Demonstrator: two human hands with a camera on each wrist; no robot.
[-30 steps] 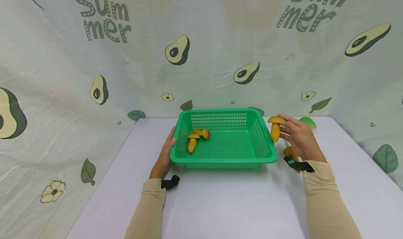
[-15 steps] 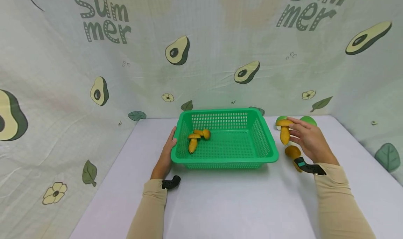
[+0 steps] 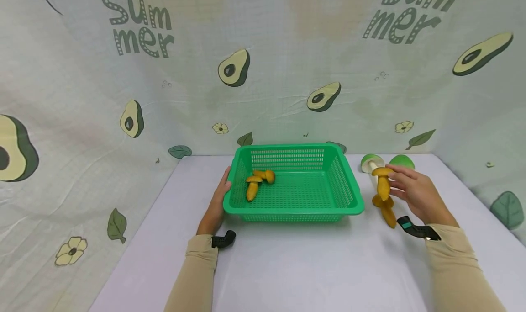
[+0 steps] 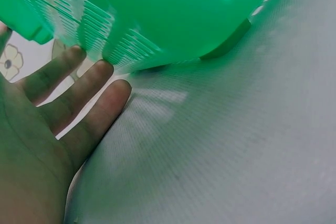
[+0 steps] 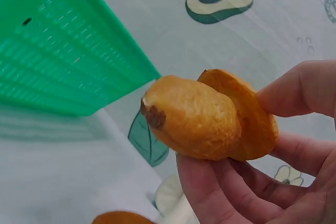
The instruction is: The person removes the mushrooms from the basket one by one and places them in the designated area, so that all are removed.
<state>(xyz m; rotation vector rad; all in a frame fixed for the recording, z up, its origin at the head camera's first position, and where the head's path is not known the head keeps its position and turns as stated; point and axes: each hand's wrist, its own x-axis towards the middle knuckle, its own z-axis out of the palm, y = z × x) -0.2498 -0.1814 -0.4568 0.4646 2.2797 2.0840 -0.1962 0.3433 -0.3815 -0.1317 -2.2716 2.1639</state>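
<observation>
In the head view, my right hand pinches a yellow-brown mushroom by its cap, with the stem pointing down. The right wrist view shows thumb and fingers around the cap, and a dark spot on the stem's end. Just below it on the table lies another yellow-brown mushroom, partly covered. My left hand rests against the left side of a green plastic basket. Its fingers are extended and touch the slotted wall. Inside the basket, at the left, lie two yellow-brown mushrooms.
Behind my right hand, two green-capped mushrooms lie near the table's back edge: one with a white stem, the other partly hidden. The white table meets a printed cloth backdrop.
My right hand has moved right, away from the basket, carrying the mushroom to above the one on the table. The left hand stays at the basket's side.
</observation>
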